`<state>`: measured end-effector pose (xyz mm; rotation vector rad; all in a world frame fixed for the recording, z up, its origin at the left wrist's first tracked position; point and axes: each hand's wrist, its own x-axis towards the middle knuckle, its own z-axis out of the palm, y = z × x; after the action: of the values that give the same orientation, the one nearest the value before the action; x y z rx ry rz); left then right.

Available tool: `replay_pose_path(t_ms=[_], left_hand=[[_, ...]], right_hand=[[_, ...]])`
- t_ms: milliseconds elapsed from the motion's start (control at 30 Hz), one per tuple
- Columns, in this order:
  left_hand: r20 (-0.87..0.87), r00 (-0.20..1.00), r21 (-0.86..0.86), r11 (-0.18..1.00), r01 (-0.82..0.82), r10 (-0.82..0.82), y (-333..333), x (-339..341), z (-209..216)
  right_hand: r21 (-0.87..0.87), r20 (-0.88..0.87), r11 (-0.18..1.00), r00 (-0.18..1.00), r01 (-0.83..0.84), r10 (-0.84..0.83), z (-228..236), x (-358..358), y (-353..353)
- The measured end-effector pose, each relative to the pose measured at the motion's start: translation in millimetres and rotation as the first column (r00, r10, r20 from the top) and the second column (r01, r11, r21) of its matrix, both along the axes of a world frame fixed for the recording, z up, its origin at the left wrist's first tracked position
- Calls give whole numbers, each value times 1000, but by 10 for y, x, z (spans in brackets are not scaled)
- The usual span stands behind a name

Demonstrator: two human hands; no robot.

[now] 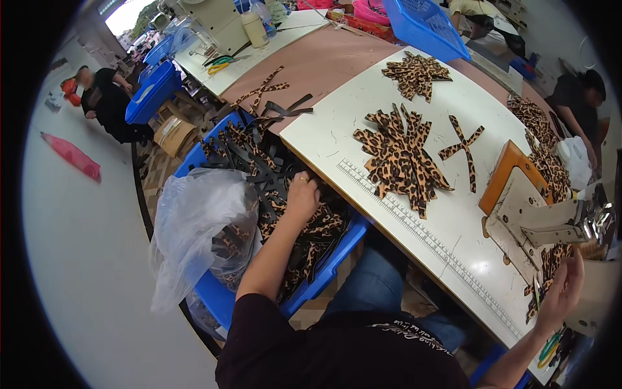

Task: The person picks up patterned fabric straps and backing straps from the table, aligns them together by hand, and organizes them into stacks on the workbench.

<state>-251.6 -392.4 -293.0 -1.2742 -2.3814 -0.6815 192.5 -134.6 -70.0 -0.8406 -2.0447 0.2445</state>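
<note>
My left hand (302, 198) reaches into a blue plastic basket (337, 266) at the left side of the table. Its fingers curl down among leopard-print fabric strips (311, 243) and black strips (241, 152), and the fingertips are hidden, so what they grip does not show. At the far right my right hand (562, 295) is raised beside the sewing machine (551, 223), its fingers stretched out and apart. Right next to it, under the machine's head, lie more leopard-print pieces (554, 262); the hand partly covers them.
Two fanned leopard-print piles (402, 155) and a crossed pair of strips (463, 150) lie on the white tabletop (324, 139), which has a printed ruler edge. A clear plastic bag (201, 220) drapes over the basket. Co-workers stand at far left (103, 97) and right (576, 107).
</note>
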Motion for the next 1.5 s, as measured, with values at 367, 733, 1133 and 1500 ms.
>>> replay_pose_path(t_ms=[367, 733, 1133, 1500], left_hand=[[650, 673, 642, 728, -239, -353, -547, 678, 672], [733, 412, 621, 780, -82, -541, 87, 981, 1279], [538, 819, 296, 955, 36, -198, 1652, 534, 1568], [471, 825, 751, 632, -191, -311, 642, 437, 1213]], right_hand=[[-30, 85, 947, 943, -321, 322, -126, -385, -405], [102, 161, 940, 938, -326, 307, -193, -257, -535], [72, 96, 930, 930, -361, 354, -452, -480, -312], [-1, 124, 902, 895, -431, 428, -622, -464, -311]])
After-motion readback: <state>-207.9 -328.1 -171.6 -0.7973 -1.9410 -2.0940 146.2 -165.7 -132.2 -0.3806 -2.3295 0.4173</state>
